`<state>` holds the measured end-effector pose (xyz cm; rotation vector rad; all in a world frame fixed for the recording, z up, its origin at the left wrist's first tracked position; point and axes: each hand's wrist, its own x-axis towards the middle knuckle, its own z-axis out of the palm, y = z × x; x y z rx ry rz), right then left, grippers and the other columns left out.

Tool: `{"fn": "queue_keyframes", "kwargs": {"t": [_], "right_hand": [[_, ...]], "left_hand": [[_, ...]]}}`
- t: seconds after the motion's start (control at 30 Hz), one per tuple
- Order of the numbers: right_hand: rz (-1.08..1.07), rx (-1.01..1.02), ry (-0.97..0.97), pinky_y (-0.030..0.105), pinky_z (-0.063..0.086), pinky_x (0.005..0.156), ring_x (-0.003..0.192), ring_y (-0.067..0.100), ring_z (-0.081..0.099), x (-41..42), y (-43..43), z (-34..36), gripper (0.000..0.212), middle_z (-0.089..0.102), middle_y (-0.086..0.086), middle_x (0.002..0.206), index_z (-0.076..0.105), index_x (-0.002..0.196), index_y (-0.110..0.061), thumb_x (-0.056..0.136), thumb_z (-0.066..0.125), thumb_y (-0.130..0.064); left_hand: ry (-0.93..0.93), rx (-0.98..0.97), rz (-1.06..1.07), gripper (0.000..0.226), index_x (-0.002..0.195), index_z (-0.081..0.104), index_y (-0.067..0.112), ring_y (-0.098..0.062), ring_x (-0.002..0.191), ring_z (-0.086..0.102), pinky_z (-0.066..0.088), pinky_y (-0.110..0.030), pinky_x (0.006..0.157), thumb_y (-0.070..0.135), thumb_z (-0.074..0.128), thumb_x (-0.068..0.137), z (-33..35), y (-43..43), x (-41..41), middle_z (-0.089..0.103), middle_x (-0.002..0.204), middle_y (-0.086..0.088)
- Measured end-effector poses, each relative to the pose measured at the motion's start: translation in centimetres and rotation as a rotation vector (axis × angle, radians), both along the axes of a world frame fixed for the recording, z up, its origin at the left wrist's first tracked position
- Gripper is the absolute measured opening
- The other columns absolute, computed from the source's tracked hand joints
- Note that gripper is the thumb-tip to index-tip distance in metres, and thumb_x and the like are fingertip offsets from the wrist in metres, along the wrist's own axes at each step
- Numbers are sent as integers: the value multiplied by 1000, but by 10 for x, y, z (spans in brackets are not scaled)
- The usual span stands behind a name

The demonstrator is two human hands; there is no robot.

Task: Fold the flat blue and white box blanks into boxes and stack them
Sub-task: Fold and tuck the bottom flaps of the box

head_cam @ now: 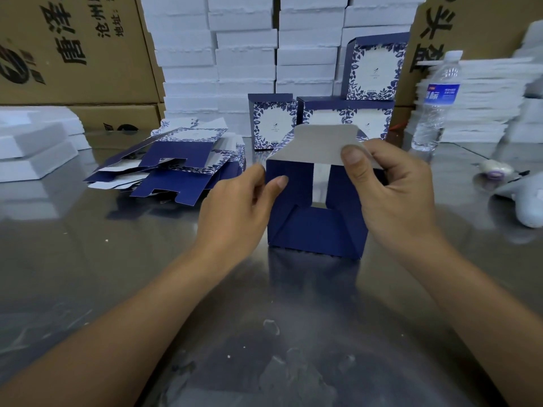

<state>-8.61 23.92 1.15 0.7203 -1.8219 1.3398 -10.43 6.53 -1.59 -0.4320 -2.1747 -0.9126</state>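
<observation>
Tabletop (117,274): left hand (235,207), right hand (393,195) grip box (311,230) edges.

A reflective steel table (88,259) fills the lower frame. Printed brown cartons (73,48) stand upper left and upper right, stacked white foam boxes (244,54) between them. A clear water bottle (435,107) stands at the right.

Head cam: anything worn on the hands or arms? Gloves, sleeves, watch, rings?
Nothing worn: the left hand and right hand have no gloves, rings or watch. The left forearm and right forearm are uncovered to the frame edge, no sleeves in view. Nails are short.
</observation>
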Motion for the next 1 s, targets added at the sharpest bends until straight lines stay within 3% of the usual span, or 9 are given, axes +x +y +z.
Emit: {"fn": "queue_keyframes", "kwargs": {"t": [0.13, 0.33, 0.53, 0.73, 1.0], "right_hand": [[44, 45, -36, 5, 33, 60, 62, -9, 51, 1, 1, 2, 16, 55, -30, 60, 56, 76, -36, 89, 55, -28], [72, 49, -61, 6, 33, 63, 65, -9, 51, -1, 3, 2, 12, 57, -30, 63, 59, 77, -35, 88, 56, -31], [22, 37, -69, 8, 34, 67, 69, -9, 52, -5, 6, 0, 17, 58, -31, 65, 59, 77, -38, 90, 57, -27], [-2, 55, -66, 9, 33, 68, 70, -10, 51, -5, 7, 1, 16, 57, -33, 65, 58, 77, -39, 90, 56, -29], [-7, 40, -57, 7, 32, 63, 64, -7, 49, -4, 7, 1, 19, 55, -28, 61, 56, 73, -36, 91, 55, -28]], "left_hand": [[12, 37, -8, 43, 62, 35, 14, -32, 55, 46, 39, -43, 54, 35, 54, 94, -1, -3, -2, 47, 50, -7], [-25, 77, -29, 44, 63, 41, 9, -33, 58, 55, 44, -49, 57, 39, 58, 91, -1, -4, -5, 51, 54, -12], [-292, -120, -24, 44, 61, 46, 15, -28, 66, 59, 49, -42, 64, 49, 53, 88, -3, -7, -6, 56, 57, -3], [-268, -284, -34, 48, 53, 34, 20, -21, 53, 39, 25, -34, 52, 41, 52, 93, -5, -7, -7, 40, 48, 2], [-326, -270, -48, 46, 53, 40, 21, -15, 52, 42, 28, -31, 50, 43, 56, 90, -6, -10, -11, 43, 49, 5]]}}
